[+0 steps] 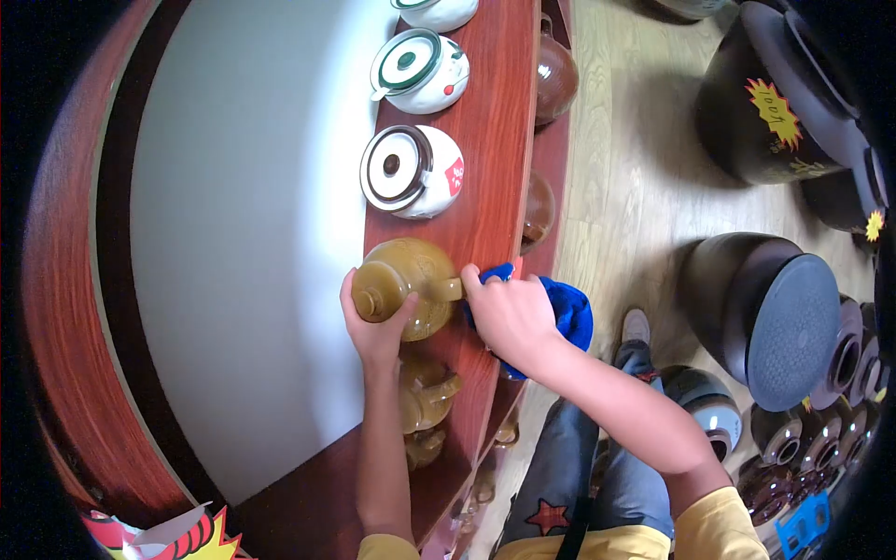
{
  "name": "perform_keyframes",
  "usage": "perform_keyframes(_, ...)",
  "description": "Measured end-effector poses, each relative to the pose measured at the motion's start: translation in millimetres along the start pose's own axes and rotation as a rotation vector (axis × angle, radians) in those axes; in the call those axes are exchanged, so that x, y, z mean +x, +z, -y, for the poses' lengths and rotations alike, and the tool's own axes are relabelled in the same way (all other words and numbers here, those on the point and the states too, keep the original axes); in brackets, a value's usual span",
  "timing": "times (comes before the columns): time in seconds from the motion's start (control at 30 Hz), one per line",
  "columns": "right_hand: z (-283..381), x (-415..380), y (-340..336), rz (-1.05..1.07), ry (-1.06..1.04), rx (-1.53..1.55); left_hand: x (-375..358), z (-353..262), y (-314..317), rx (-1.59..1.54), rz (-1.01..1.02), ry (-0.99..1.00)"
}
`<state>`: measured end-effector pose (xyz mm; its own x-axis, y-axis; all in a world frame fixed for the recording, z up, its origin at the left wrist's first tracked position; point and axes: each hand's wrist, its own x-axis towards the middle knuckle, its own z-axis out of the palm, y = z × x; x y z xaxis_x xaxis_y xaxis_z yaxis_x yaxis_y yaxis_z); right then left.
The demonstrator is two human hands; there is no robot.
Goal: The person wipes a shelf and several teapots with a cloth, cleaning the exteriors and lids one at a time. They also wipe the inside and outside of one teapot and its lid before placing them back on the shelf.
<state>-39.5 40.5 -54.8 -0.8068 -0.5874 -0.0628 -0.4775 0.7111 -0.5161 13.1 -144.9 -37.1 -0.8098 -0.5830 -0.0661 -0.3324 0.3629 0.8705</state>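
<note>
Hands are reaching out at a shiny red-brown wooden shelf [490, 168], and both are holding something. The left hand [376, 331] is curling around the neck of a round, shiny, mustard-brown clay jug [427, 266], with its thumb on one side and its fingers on the other, so it is making a half-open cup shape. The jug is sitting at the shelf between a round white pot with a dark brown rim on its lid [443, 196] and another mustard-brown clay jug [422, 397]. Its bottom is hiding, so I cannot tell if it is standing flat. The right hand [513, 317] is bending its fingers and nearly closing them on a soft, bright blue cloth [574, 313]. These fingers are resting just beside the jug's small handle, but I cannot tell if they are touching it. Another round white pot with a dark green rim on its lid [453, 89] is sitting farther along the shelf. Across the pale wooden floor [607, 187], a big, dark, round jar [742, 112] is wearing a yellow and red spiky sticker [773, 114].
</note>
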Motion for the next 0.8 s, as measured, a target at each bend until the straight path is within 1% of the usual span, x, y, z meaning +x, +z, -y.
perform_keyframes(0.07,1,8,1,-0.015,0.011,0.017,0,0,1,0.012,-0.031,0.005)
perform_keyframes(0.13,0,14,3,-0.029,0.024,0.038,-1,-5,4,-0.05,-0.104,-0.089)
perform_keyframes(0.23,-2,22,3,-0.051,0.017,0.043,2,4,6,-0.077,-0.153,-0.108)
perform_keyframes(0.33,-5,29,2,-0.032,0.026,0.065,0,-7,15,-0.113,-0.199,-0.15)
perform_keyframes(0.43,-6,34,0,-0.01,0.044,0.082,0,-1,18,-0.123,-0.256,-0.147)
perform_keyframes(0.57,-8,32,1,0.02,0.043,0.129,-2,-5,18,-0.058,-0.258,-0.137)
perform_keyframes(0.63,-8,30,7,0.015,0.05,0.139,0,-6,16,-0.034,-0.224,-0.111)
perform_keyframes(0.73,-10,28,9,-0.028,0.048,0.159,1,-7,15,-0.085,-0.195,-0.118)
perform_keyframes(0.8,-9,29,9,-0.021,0.039,0.157,3,-2,11,-0.08,-0.188,-0.108)
